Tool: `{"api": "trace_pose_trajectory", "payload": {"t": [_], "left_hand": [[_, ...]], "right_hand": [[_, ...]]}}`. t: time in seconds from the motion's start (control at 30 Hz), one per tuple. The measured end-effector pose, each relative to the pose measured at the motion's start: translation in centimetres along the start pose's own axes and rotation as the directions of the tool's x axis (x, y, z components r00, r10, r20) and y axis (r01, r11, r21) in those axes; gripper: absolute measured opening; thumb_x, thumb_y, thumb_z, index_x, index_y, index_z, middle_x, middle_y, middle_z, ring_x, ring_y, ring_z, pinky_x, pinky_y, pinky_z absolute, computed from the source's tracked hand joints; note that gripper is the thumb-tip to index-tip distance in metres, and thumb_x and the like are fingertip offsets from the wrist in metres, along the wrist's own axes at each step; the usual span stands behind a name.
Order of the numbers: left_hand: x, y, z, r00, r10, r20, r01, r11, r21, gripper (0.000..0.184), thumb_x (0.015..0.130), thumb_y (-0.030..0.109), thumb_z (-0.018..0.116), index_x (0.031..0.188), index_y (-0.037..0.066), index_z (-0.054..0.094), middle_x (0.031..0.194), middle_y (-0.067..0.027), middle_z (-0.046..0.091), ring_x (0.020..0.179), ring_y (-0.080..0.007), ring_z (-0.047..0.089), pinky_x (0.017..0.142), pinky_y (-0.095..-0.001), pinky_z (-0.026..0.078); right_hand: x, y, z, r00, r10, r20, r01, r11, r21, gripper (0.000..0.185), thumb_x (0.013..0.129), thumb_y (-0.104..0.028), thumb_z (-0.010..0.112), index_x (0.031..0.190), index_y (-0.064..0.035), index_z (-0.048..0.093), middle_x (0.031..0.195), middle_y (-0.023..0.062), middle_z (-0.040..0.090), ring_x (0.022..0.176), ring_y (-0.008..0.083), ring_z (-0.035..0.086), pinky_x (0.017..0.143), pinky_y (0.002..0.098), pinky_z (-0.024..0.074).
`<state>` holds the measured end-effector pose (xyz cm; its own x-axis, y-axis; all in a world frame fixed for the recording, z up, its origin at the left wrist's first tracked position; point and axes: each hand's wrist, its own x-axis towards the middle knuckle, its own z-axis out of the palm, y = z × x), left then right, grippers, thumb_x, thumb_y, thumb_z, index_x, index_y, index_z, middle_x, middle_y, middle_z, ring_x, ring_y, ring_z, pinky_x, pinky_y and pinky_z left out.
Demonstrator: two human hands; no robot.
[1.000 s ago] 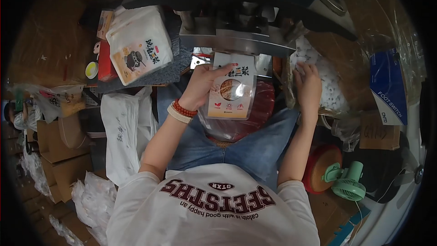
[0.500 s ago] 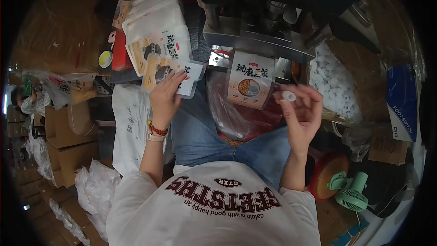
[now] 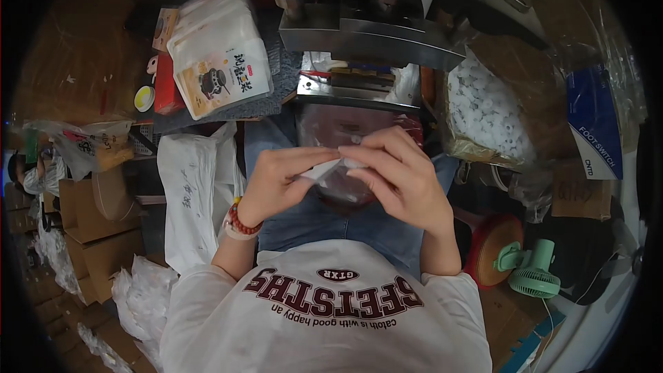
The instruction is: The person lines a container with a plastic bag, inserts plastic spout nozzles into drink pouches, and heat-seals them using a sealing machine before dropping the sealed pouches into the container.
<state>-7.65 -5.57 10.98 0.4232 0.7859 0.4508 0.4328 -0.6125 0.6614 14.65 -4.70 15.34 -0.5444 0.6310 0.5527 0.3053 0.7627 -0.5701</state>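
My hands meet over my lap, in front of a machine's metal ledge [image 3: 373, 40]. Between the fingers of my left hand [image 3: 282, 178] is a pouch [image 3: 320, 168], seen nearly edge-on as a pale sliver. My right hand [image 3: 404, 181] pinches a small white plastic cap [image 3: 353, 163] against the pouch's edge; fingers partly cover where the two meet. Below my hands lies a clear plastic bag [image 3: 324, 124] over something dark red. To the left, a stack of printed white pouches [image 3: 245, 48] lies on a grey mat [image 3: 280, 62].
An open carton [image 3: 452, 145] full of small white plastic pieces stands at the right. A blue foot-switch box [image 3: 594, 121] is beyond it. Near my right elbow are a green fan [image 3: 535, 280] and a round red-rimmed stool [image 3: 494, 252]. A white sack [image 3: 193, 193] hangs at the left.
My hands have come together over my lap, bringing the pouch and the cap to each other. The printed pouch hanging at the machine's front no longer shows there. My view has shifted slightly.
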Motion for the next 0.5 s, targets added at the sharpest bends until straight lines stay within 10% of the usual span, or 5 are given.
{"api": "trace_pose_trajectory", "payload": {"t": [0.07,0.2,0.27,0.4,0.5], "left_hand": [[0.1,-2.0,2.0,0.788,-0.480,0.386,0.612,0.679,-0.406,0.019,0.084,0.008,0.065,0.101,0.002,0.069,0.091,-0.0064,0.070,0.077,-0.0099,0.065,0.067,-0.0243,0.052],[3.5,-2.2,4.8,0.737,-0.567,0.367,0.602,0.305,-0.738,0.024,0.089,0.016,0.065,0.101,-0.005,0.066,0.092,-0.0088,0.069,0.078,-0.0101,0.065,0.068,-0.0234,0.052],[5.5,-2.7,4.5,0.718,-0.571,0.399,0.594,0.202,-0.779,0.026,0.089,0.016,0.065,0.103,-0.005,0.065,0.094,-0.0090,0.069,0.080,-0.0113,0.065,0.070,-0.0245,0.052],[7.7,-4.7,4.7,0.674,-0.586,0.450,0.592,0.064,-0.803,0.031,0.087,0.018,0.067,0.105,-0.007,0.062,0.100,-0.0111,0.067,0.085,-0.0155,0.067,0.075,-0.0273,0.054],[8.4,-4.6,4.7,0.674,-0.597,0.435,0.597,0.092,-0.797,0.033,0.086,0.020,0.068,0.105,-0.006,0.062,0.099,-0.0104,0.068,0.085,-0.0148,0.066,0.075,-0.0268,0.053]], "right_hand": [[0.2,0.6,0.2,0.975,0.202,-0.094,-0.211,0.973,-0.098,0.047,0.075,-0.010,0.071,0.119,-0.0020,0.057,0.105,0.0133,0.059,0.090,0.0311,0.057,0.081,0.0356,0.0467],[-0.8,1.6,-3.3,0.796,0.404,-0.452,-0.488,0.869,-0.083,0.033,0.083,-0.008,0.065,0.114,0.0007,0.059,0.105,0.0116,0.063,0.098,0.0196,0.058,0.088,0.0307,0.0438],[-1.7,3.2,-5.4,0.733,0.390,-0.558,-0.562,0.808,-0.174,0.027,0.084,-0.007,0.064,0.109,-0.0003,0.060,0.103,0.0146,0.062,0.092,0.0291,0.060,0.084,0.0333,0.0458],[-4.5,10.2,-5.6,0.713,0.568,-0.411,-0.695,0.495,-0.522,0.030,0.081,-0.004,0.063,0.110,-0.0029,0.061,0.108,0.0135,0.060,0.099,0.0325,0.056,0.086,0.0392,0.0452],[-4.3,11.2,-5.3,0.757,0.523,-0.391,-0.652,0.578,-0.490,0.034,0.077,-0.002,0.064,0.111,-0.0036,0.060,0.108,0.0141,0.059,0.099,0.0332,0.055,0.084,0.0410,0.0452]]}}
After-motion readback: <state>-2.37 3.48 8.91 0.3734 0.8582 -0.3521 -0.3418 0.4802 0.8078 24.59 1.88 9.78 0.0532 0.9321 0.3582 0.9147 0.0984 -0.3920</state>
